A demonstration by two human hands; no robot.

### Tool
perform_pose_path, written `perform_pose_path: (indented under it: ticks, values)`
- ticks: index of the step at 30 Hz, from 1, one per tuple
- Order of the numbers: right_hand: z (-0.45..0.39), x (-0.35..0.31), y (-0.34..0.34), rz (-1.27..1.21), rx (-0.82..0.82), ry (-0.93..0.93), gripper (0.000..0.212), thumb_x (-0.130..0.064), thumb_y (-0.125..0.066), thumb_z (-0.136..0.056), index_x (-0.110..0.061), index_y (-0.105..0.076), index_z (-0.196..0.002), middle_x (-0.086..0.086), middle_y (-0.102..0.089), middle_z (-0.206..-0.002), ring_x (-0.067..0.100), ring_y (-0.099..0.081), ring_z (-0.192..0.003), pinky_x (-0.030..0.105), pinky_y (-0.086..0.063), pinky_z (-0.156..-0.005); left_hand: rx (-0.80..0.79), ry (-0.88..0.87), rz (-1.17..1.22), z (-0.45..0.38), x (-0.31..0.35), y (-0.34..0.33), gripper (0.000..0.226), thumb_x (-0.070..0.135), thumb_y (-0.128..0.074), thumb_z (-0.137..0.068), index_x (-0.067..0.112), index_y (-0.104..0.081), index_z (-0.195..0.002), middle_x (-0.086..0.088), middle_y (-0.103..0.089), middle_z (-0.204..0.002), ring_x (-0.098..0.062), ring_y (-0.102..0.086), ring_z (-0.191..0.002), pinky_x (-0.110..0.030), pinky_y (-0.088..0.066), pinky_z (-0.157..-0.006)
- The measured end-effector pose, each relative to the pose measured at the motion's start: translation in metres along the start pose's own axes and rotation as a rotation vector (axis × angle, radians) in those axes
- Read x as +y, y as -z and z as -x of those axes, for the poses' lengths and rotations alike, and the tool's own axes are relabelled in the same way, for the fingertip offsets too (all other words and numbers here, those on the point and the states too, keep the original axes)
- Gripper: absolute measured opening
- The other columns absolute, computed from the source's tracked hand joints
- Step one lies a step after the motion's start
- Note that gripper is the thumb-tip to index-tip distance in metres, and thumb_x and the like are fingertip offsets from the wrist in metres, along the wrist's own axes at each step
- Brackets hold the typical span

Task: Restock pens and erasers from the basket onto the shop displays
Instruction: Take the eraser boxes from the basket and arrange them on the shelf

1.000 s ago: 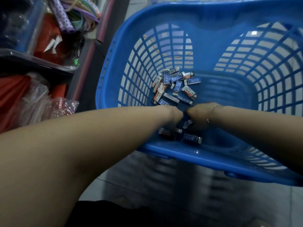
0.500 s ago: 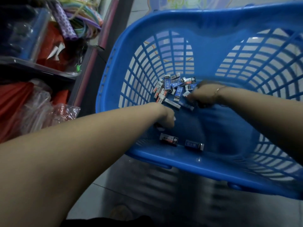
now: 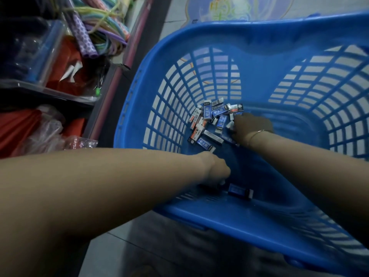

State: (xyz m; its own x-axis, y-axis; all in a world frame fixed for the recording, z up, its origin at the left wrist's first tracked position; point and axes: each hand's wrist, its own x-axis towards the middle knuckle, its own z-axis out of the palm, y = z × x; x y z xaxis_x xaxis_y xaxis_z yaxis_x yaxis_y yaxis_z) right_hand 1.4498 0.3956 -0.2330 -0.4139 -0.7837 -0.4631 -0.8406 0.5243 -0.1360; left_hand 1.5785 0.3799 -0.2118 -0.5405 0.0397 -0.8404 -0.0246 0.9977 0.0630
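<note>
Big blue basket [image 3: 269,232] on the tiled floor [image 3: 103,254], shelf clutter [image 3: 50,62] off its left side. Most erasers [image 3: 211,122] heaped at the far-left corner of the basket bottom, 1 blue eraser [image 3: 240,190] near the front edge. Right hand [image 3: 252,125] down on the heap, left hand [image 3: 217,172] by the front edge, fingers hidden on both, can't tell what's held. Probably best to scoop several per grab. No pens visible.
</note>
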Motion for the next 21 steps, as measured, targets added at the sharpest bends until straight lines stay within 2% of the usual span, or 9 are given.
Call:
perform_pose_path:
  ticks: [2, 6, 8, 11, 13, 15, 17, 19, 21]
  values:
    - [-0.002, -0.001, 0.003, 0.047, 0.003, 0.038, 0.033, -0.030, -0.060, -0.087, -0.017, -0.055, -0.117, 0.007, -0.057, -0.125, 0.028, -0.058, -0.111, 0.031, -0.040, -0.075, -0.025, 0.030, 0.113, 0.001, -0.003, 0.001, 0.032, 0.032, -0.045, -0.099, 0.010, -0.059, -0.116, -0.011, -0.062, -0.118, -0.030, -0.061, -0.100, -0.033, -0.040, -0.068]
    - [-0.003, 0.003, 0.019, 0.013, 0.050, 0.122, 0.025, -0.042, -0.064, -0.076, -0.021, -0.052, -0.082, 0.005, -0.061, -0.106, 0.027, -0.057, -0.086, 0.028, -0.039, -0.067, -0.092, 0.040, 0.177, 0.002, -0.001, 0.004, 0.032, 0.037, -0.052, -0.094, 0.013, -0.062, -0.114, -0.007, -0.064, -0.117, -0.026, -0.059, -0.103, -0.031, -0.041, -0.071]
    - [-0.005, 0.009, 0.024, -0.062, 0.121, 0.148, 0.030, -0.046, -0.064, -0.075, -0.021, -0.053, -0.086, 0.004, -0.057, -0.105, 0.028, -0.057, -0.088, 0.029, -0.038, -0.067, -0.104, 0.047, 0.129, 0.003, -0.001, 0.006, 0.032, 0.044, -0.054, -0.092, 0.021, -0.063, -0.110, -0.001, -0.067, -0.111, -0.021, -0.059, -0.100, -0.029, -0.041, -0.069]
    - [-0.011, 0.019, 0.028, -0.164, 0.206, 0.158, 0.033, -0.039, -0.064, -0.078, -0.015, -0.056, -0.100, 0.009, -0.050, -0.109, 0.032, -0.056, -0.099, 0.033, -0.037, -0.071, 0.087, 0.180, 0.315, 0.013, -0.021, 0.020, 0.027, 0.042, -0.056, -0.088, 0.020, -0.055, -0.072, 0.003, -0.067, -0.071, -0.017, -0.054, -0.073, -0.025, -0.036, -0.055]
    - [-0.016, 0.024, 0.027, -0.166, 0.229, 0.187, 0.026, -0.033, -0.059, -0.083, -0.013, -0.052, -0.098, 0.013, -0.053, -0.111, 0.034, -0.057, -0.099, 0.034, -0.038, -0.071, 0.262, 0.346, 0.478, 0.024, -0.044, 0.032, 0.030, 0.034, -0.060, -0.084, 0.018, -0.048, -0.061, 0.003, -0.053, -0.061, -0.019, -0.050, -0.067, -0.026, -0.036, -0.052]
    - [-0.019, 0.026, 0.024, -0.100, 0.222, 0.231, 0.021, -0.028, -0.056, -0.085, -0.015, -0.045, -0.097, 0.014, -0.058, -0.111, 0.034, -0.059, -0.097, 0.033, -0.036, -0.069, 0.349, 0.498, 0.580, 0.033, -0.068, 0.040, 0.023, 0.027, -0.060, -0.085, 0.020, -0.047, -0.067, 0.001, -0.049, -0.068, -0.017, -0.050, -0.065, -0.026, -0.041, -0.052]
    - [-0.021, 0.025, 0.021, -0.007, 0.236, 0.263, 0.027, -0.024, -0.056, -0.086, -0.012, -0.044, -0.106, 0.013, -0.058, -0.114, 0.034, -0.060, -0.097, 0.034, -0.036, -0.066, 0.387, 0.624, 0.644, 0.036, -0.084, 0.040, 0.016, 0.017, -0.059, -0.087, 0.015, -0.047, -0.077, -0.002, -0.052, -0.073, -0.016, -0.053, -0.065, -0.027, -0.049, -0.057]
    - [-0.021, 0.021, 0.018, 0.073, 0.268, 0.257, 0.033, -0.021, -0.055, -0.087, -0.011, -0.042, -0.115, 0.011, -0.056, -0.117, 0.034, -0.062, -0.095, 0.034, -0.035, -0.063, 0.395, 0.707, 0.691, 0.034, -0.089, 0.039, 0.013, 0.008, -0.058, -0.087, 0.010, -0.046, -0.083, -0.005, -0.053, -0.075, -0.018, -0.056, -0.064, -0.028, -0.049, -0.054]
    - [-0.022, 0.017, 0.014, 0.116, 0.274, 0.209, 0.032, -0.020, -0.054, -0.088, -0.012, -0.044, -0.117, 0.010, -0.053, -0.120, 0.033, -0.063, -0.093, 0.032, -0.034, -0.061, 0.360, 0.743, 0.686, 0.025, -0.085, 0.039, 0.010, 0.008, -0.058, -0.088, 0.008, -0.048, -0.090, -0.010, -0.057, -0.091, -0.021, -0.059, -0.075, -0.029, -0.050, -0.060]
